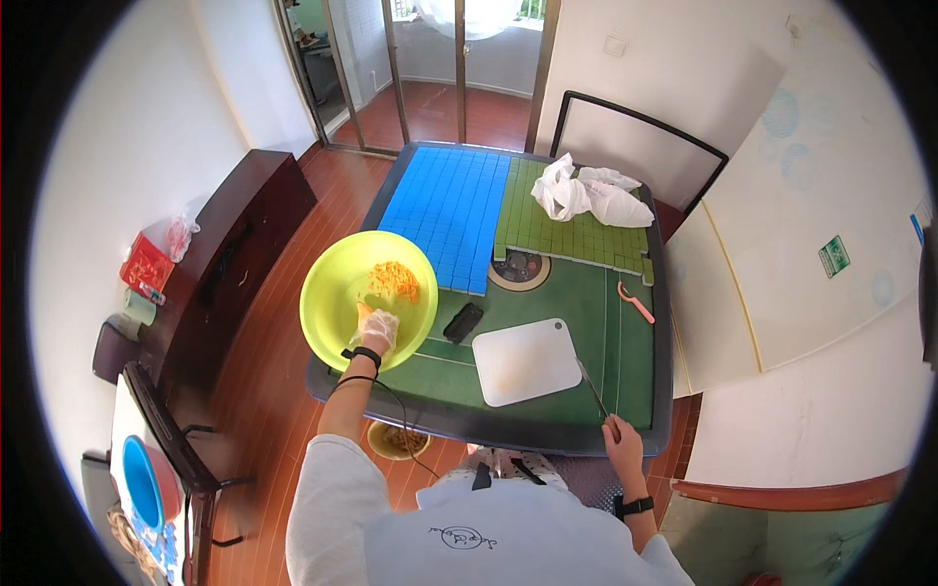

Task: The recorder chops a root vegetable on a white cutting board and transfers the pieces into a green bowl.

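My left hand (377, 328), in a clear plastic glove, reaches down into a large yellow-green plastic basin (322, 278). An orange piece (364, 310), by its colour perhaps carrot, shows beside the gloved fingers; whether they grip it is hard to make out. Farther up the basin lies a heap of orange shreds (396, 281). At the table's near right edge, my right hand (621, 436) is closed around the handle of a knife (593, 388). The blade points away from me, its tip by the right edge of a white cutting board (524, 362), which bears a faint orange stain.
Blue mahjong tiles (447, 205) and green tiles (564, 234) cover the far part of the mahjong table (440, 399). White plastic bags (601, 198) rest on the green ones. A pink peeler (636, 303) and a black object (463, 323) lie nearer. A small bowl (399, 441) stands on the floor.
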